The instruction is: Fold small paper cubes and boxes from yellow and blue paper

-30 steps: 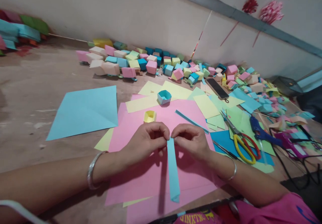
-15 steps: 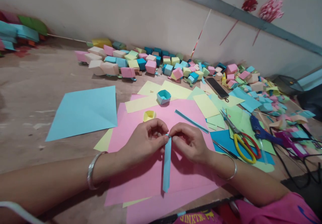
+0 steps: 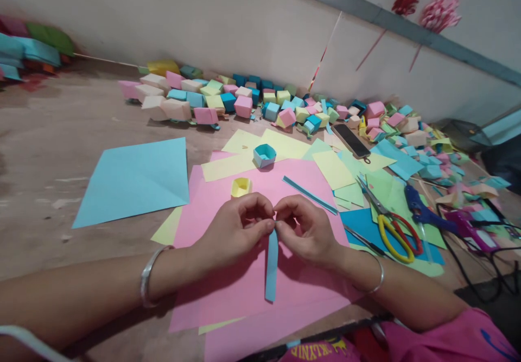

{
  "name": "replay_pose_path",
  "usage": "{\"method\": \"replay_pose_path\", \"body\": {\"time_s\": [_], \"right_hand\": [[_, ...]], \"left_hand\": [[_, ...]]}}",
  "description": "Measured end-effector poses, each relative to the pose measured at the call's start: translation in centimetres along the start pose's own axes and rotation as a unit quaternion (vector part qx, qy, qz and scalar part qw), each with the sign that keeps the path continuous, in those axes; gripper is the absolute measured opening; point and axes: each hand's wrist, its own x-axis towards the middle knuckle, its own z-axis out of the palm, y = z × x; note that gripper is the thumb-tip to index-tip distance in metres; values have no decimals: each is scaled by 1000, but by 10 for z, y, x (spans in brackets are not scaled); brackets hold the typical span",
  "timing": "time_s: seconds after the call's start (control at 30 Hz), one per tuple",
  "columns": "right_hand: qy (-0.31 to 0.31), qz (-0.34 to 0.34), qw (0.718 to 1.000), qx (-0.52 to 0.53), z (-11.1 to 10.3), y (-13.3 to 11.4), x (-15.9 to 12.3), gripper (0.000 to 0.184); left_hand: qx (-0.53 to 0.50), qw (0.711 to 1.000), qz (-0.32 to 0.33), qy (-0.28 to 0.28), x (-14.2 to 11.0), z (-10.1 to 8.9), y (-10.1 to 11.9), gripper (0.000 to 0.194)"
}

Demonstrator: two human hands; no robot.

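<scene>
My left hand and my right hand meet over the pink paper sheets, each pinching the upper end of a light blue paper strip. The strip hangs down toward me; its top end is hidden between my fingertips. Just beyond my left hand sits a small yellow paper box, open at the top. Farther back stands a small blue paper box. A narrow, darker blue strip lies slantwise beyond my right hand.
Scissors and a blue glue gun lie to the right, with black cords near them. A phone rests behind. Many folded paper blocks line the wall. A large blue sheet lies at left.
The light blue strip's hanging part has become shorter, and its lower end has shifted up and slightly left. Its top end has gone deeper between my fingertips. Both hands stay close together.
</scene>
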Motion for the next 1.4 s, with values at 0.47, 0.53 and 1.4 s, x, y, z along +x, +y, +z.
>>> {"method": "replay_pose_path", "body": {"time_s": [0.47,0.53,1.4], "right_hand": [[-30,-250,948,-196,-8,4,6,20],[-25,-232,954,-189,-8,3,6,18],[62,136,984,96,2,3,5,9]], "left_hand": [[-135,988,-59,39,4,-6,-5,26],[-164,982,-77,50,4,-4,-6,24],[-71,994,-37,80,7,-2,-7,18]]}}
